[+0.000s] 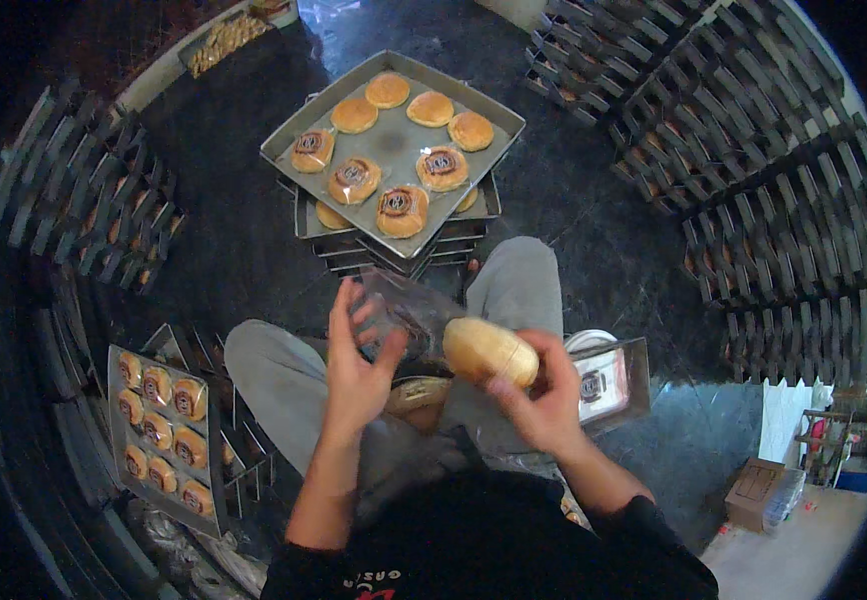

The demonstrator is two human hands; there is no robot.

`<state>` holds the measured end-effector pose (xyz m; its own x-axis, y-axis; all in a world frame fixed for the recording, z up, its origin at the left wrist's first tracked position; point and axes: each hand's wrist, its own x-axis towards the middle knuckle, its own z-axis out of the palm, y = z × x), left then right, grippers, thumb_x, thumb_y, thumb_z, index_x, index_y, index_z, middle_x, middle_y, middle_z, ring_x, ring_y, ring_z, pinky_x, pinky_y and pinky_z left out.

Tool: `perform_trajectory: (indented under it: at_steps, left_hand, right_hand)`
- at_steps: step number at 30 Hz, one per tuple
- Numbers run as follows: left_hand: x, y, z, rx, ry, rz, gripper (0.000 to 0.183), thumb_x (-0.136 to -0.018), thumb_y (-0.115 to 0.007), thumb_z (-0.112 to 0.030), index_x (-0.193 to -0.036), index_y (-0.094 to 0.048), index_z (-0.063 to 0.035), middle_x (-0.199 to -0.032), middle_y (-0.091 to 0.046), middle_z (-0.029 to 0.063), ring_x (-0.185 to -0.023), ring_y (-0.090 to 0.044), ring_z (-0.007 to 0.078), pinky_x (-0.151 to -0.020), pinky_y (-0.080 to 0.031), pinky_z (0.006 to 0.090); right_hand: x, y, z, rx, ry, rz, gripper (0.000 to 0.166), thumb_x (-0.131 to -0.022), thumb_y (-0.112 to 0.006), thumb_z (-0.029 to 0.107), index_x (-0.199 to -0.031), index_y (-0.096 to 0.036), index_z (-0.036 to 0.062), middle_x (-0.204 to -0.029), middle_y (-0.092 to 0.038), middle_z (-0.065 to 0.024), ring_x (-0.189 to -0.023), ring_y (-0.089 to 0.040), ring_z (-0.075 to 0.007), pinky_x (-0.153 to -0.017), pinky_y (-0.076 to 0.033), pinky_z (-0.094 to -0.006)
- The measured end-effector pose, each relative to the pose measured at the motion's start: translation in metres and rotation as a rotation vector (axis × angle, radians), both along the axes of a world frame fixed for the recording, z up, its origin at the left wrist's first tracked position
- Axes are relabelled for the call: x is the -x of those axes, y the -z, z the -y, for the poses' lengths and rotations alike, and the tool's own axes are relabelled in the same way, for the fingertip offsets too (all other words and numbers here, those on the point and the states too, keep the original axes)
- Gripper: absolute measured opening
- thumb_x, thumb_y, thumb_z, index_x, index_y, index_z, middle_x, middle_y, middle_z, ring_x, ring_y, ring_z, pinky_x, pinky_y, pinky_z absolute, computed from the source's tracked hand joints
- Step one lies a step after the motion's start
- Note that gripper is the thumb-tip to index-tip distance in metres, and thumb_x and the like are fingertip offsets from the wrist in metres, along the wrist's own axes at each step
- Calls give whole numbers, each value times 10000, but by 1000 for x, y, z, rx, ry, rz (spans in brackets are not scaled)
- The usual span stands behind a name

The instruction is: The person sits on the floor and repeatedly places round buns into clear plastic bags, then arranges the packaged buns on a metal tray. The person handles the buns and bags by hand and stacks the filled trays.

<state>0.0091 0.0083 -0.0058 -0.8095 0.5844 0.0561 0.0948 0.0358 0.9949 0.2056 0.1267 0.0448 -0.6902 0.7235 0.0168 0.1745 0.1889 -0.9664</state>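
Note:
My right hand [542,390] holds a round bread bun [490,351] between thumb and fingers, in front of my lap. A clear printed plastic bag [411,307] lies between the bun and my left hand [362,356]. The left fingers are spread and raised around the bag's far side; whether they grip the film cannot be told. Beyond my hands, a metal baking tray [391,238] on a stack of trays holds several buns, the farther ones bare [387,91] and the nearer ones in printed clear bags [402,211].
At left stands a tray of bagged buns [167,499] on more trays. A metal tin [632,375] with a pack of printed bags [604,386] is beside my right knee. Tall tray stacks [786,217] rise at right, another stack [81,195] at far left. A cardboard box [754,491] sits lower right.

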Motion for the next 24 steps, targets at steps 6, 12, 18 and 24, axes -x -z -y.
perform_trajectory:
  at_steps: [6,12,18,24]
  left_hand:
    - [-51,-87,-3,-705,324,758,1204,-755,-774,-571,-1637,-87,-126,-1674,-181,220,-1555,-166,397,-1248,-212,523]
    - [-38,-95,-3,-820,345,584,1276,-758,-832,-478,-1640,22,-129,-1677,-148,229,-1554,-156,415,-1255,-163,529]
    - [-33,-47,-9,-772,486,668,1234,-761,-846,-339,-1640,-11,-106,-1670,-179,234,-1548,-200,394,-1253,-188,491]
    - [-28,-18,-11,-717,349,690,938,-866,-699,-261,-1613,-169,-56,-1596,-337,259,-1483,-346,395,-1235,-256,496]
  right_hand:
    - [25,-28,24,-956,-304,-201,430,-797,-817,161,-1183,-650,76,-1358,-643,-194,-1347,-540,-443,-1171,-213,-705]
    - [35,-11,39,-801,-313,-294,554,-769,-750,102,-1314,-652,109,-1438,-596,-160,-1406,-495,-396,-1207,-198,-645]
    - [62,10,38,-755,-192,-302,570,-774,-702,54,-1338,-619,61,-1446,-581,-192,-1405,-489,-408,-1199,-189,-663]
    - [82,26,37,-681,-246,-151,611,-755,-721,39,-1353,-596,45,-1510,-515,-190,-1448,-433,-392,-1221,-127,-643]
